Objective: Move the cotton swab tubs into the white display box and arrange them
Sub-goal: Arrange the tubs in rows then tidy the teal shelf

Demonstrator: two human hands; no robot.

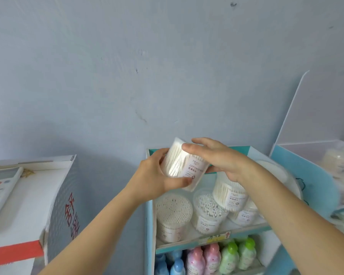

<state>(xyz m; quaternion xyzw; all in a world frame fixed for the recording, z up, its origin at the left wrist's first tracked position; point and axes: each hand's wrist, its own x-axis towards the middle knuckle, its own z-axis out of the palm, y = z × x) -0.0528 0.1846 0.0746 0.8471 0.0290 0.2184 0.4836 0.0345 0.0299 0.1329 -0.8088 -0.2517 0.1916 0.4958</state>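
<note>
A clear cotton swab tub (182,165) with a white label is tilted in the air above the back of the display box (150,215), which has white and teal walls. My left hand (157,175) grips the tub from the left and below. My right hand (216,157) lies over its top right side, fingers curled on it. In the box's upper tier stand several more swab tubs: one at front left (173,217), one in the middle (209,211), one stacked higher at right (228,193).
The box's lower tier holds blue, pink and green bottles (213,257). A white carton (28,195) with red print stands at left, a remote control (0,187) lying on it. Another teal display box (310,175) with packets is at right. A grey wall rises behind.
</note>
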